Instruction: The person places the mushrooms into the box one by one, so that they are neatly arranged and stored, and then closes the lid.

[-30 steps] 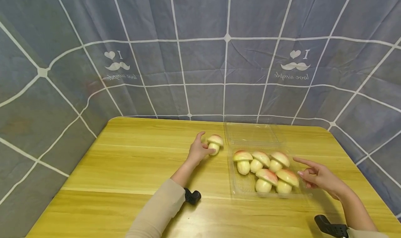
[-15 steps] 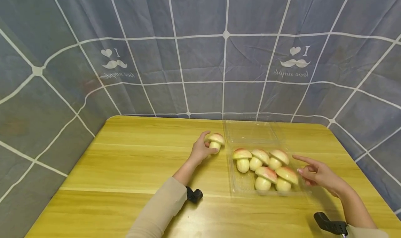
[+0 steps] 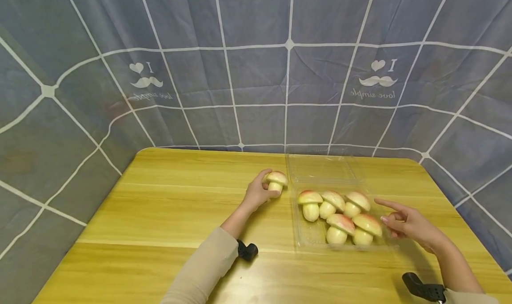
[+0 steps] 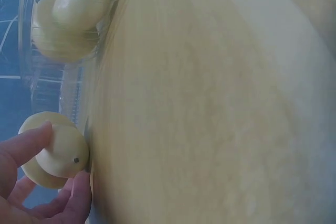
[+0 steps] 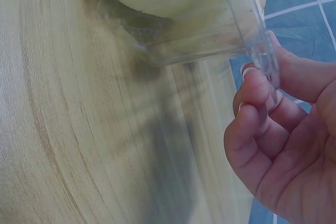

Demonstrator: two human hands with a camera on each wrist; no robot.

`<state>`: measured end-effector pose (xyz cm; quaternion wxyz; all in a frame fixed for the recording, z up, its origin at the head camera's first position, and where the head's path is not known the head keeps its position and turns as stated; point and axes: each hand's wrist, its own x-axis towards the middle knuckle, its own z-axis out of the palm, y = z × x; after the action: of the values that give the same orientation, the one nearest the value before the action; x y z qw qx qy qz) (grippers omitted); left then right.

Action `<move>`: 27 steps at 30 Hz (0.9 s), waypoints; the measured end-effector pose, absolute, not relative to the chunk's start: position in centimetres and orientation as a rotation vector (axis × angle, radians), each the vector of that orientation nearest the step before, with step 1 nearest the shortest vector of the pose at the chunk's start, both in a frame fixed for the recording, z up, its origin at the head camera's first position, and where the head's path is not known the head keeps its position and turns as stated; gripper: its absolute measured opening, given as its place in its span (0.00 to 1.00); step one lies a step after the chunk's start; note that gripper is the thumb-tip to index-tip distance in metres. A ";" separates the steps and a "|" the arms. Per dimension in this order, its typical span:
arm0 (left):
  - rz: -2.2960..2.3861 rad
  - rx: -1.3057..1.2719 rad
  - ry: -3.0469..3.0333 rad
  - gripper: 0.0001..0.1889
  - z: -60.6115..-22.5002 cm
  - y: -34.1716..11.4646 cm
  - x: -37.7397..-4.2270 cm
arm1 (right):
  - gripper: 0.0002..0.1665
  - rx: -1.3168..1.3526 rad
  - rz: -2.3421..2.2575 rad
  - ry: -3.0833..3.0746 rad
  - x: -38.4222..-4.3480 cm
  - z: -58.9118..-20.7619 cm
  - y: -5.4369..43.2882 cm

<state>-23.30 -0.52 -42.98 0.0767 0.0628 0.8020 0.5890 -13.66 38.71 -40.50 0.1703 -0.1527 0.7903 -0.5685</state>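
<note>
My left hand [image 3: 256, 193] pinches a toy mushroom [image 3: 277, 178] with a pale yellow stem and a pinkish cap. In the left wrist view, the thumb and fingers lie on opposite sides of that mushroom [image 4: 63, 150], which is at the table surface, left of a clear plastic box [image 3: 304, 241]. Several similar mushrooms [image 3: 337, 236] lie inside the box in two rows. My right hand [image 3: 412, 224] is at the box's right side. Its thumb and curled fingers hold the rim [image 5: 266, 66] in the right wrist view, while the index finger reaches along the edge in the head view.
The box's clear lid [image 3: 322, 167] lies folded back towards the far edge of the wooden table [image 3: 160, 206]. Behind the table hangs a grey-blue curtain [image 3: 256, 77] with white lines. A black wrist mount [image 3: 248, 251] sticks out from the left sleeve.
My left hand has moved slightly right, and its index finger has come in from beside the mushroom to its cap. The right hand and the box look the same.
</note>
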 end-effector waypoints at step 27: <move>1.847 0.203 2.254 0.39 -43.1 -1.9 -22.9 | 0.29 -0.387 -1.572 2.276 -13.6 -40.3 38.5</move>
<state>-22.89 -1.85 -43.13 0.1099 0.0691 0.7670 0.6284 -13.58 38.53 -40.30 0.1734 -0.1365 0.8027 -0.5541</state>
